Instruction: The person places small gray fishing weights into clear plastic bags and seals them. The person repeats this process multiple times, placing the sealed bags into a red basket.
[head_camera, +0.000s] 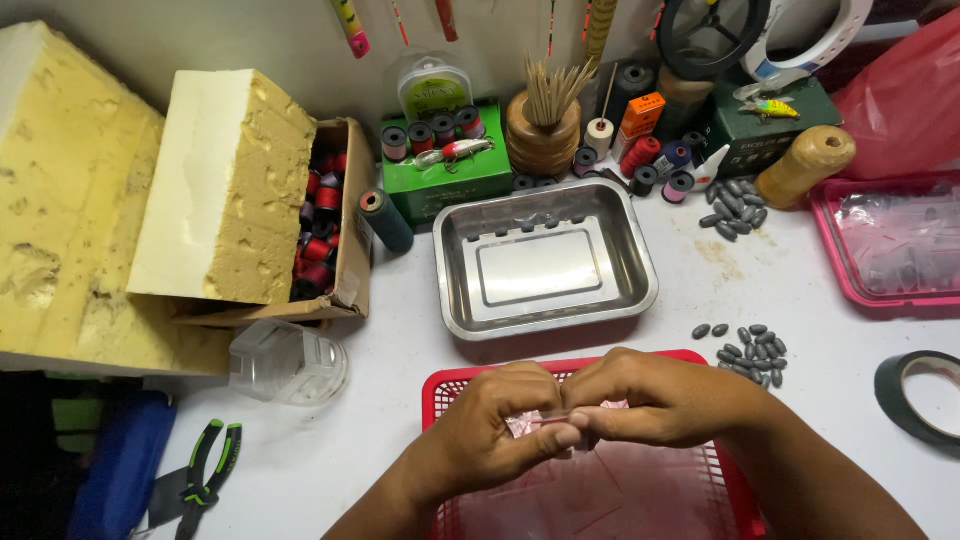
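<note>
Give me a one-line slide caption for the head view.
Both hands pinch a small clear packet over a red basket.

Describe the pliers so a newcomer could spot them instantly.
Start at the red plastic mesh basket at the bottom centre, then move left across the white table. The green-and-black-handled pliers lie near the bottom-left edge, below the clear plastic jar; nothing else nearby has two handles.

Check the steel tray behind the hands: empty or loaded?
Empty. The steel tray shows only bare shiny bottom; the grey sinkers lie outside it on the table.
</note>
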